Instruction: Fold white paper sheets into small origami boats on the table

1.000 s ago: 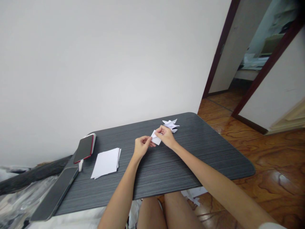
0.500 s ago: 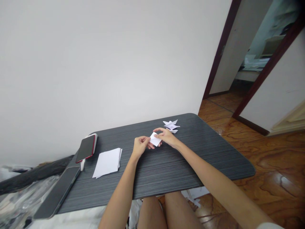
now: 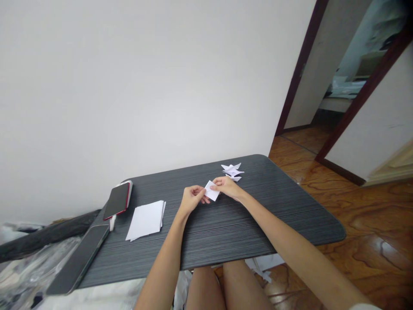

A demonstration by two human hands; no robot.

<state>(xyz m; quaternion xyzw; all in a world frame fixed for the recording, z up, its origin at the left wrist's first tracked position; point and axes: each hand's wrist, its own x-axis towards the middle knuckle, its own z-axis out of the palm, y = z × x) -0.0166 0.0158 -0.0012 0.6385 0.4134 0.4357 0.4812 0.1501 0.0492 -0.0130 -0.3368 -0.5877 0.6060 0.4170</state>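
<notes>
A small folded square of white paper [image 3: 211,192] is held just above the dark table, turned so that its corners point outward. My left hand [image 3: 193,199] pinches its left corner between thumb and fingers. On the opposite side, my right hand [image 3: 225,187] grips the paper with the thumb on top and the fingers behind. Just beyond my right hand lie several folded white paper figures [image 3: 232,171] with pointed ends, close together. A stack of white paper sheets [image 3: 146,220] rests on the table to the left of my left hand.
The dark wood-grain table [image 3: 258,206] stands against a white wall. At its left end are a red-edged phone [image 3: 116,200] on a white object and a long dark device [image 3: 77,260]. Paper scraps [image 3: 263,267] lie below the front edge. A doorway opens at right.
The fingers of my right hand have drawn in around the paper's right side. The paper has shifted slightly to the right and turned a little, with both hands still on it.
</notes>
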